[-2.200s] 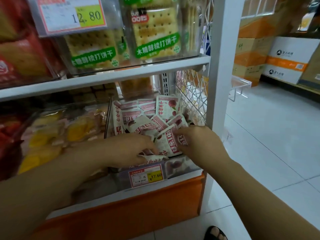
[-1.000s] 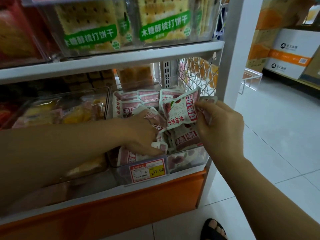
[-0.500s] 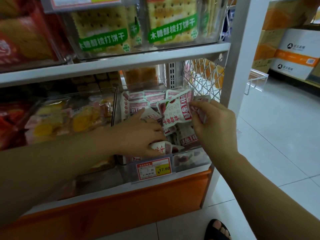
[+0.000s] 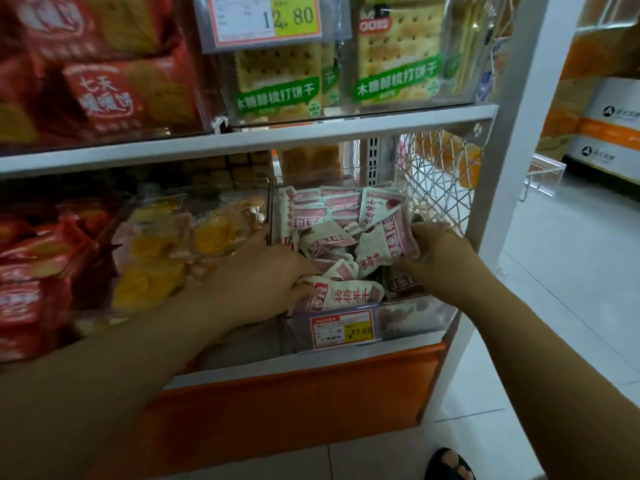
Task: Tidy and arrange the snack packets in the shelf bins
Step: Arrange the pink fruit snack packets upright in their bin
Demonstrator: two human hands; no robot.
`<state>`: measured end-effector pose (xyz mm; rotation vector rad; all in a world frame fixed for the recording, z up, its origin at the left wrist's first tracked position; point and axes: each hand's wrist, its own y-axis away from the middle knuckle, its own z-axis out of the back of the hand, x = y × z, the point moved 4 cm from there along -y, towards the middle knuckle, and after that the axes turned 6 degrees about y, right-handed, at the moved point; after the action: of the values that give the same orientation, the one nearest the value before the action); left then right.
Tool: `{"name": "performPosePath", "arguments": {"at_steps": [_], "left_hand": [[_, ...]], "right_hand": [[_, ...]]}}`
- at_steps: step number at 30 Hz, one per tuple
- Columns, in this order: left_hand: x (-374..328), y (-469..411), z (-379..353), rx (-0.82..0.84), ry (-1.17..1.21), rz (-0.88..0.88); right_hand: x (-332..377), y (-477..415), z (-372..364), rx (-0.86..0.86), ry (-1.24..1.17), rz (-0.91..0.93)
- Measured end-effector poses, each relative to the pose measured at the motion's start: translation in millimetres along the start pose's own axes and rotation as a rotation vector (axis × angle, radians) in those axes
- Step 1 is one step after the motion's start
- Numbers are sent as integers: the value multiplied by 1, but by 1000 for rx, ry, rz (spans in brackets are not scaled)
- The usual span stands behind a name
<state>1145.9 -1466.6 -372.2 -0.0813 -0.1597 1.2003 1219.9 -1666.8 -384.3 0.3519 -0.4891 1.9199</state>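
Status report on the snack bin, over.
Right hand pinches a pink packet in clear bin. Left hand on front packet, grip unclear. Nothing blocking.

Two bare forearms reach forward from the lower corners and draw together at the hands. The left hand (image 4: pixel 263 278) lies back up, its fingers bent down into a pile of packets (image 4: pixel 346 294); whether it grips one cannot be told. The right hand (image 4: pixel 440 261), wrist slightly bent, pinches one snack packet (image 4: pixel 388 244) by its edge and holds it tilted.
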Motion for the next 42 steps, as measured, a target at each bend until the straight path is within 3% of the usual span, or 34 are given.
{"name": "performPosePath", "arguments": {"at_steps": [4, 8, 11, 13, 15, 18, 21, 26, 30, 34, 38, 40, 42], "left_hand": [[-1, 7, 14, -251, 337, 166], [0, 18, 32, -579, 667, 295], [6, 27, 35, -779, 826, 371], [11, 30, 32, -863, 880, 399], [15, 32, 29, -886, 910, 415], [18, 34, 27, -912, 927, 422], [18, 35, 27, -945, 959, 410], [19, 37, 31, -1046, 998, 402], [21, 42, 33, -1151, 1010, 439], [16, 41, 28, -1090, 988, 465], [15, 36, 28, -959, 982, 502], [17, 30, 27, -892, 1113, 577], [15, 22, 23, -829, 1324, 655]], "right_hand": [[-2, 21, 11, 104, 70, -55], [4, 32, 33, -49, 137, -112], [35, 37, 40, -337, 199, 76], [55, 29, 25, -310, 173, 242], [65, 15, -4, -92, 188, 345], [57, 2, -39, 211, 293, 289], [55, -1, -41, 268, 314, 260], [46, 4, -1, 32, 59, 144], [22, 24, 14, -183, -398, -68], [11, 32, 9, -244, -689, -191], [22, 32, 21, -441, -765, -137], [35, 36, 26, -562, -661, -19], [51, 38, 20, -574, -565, 136]]}}
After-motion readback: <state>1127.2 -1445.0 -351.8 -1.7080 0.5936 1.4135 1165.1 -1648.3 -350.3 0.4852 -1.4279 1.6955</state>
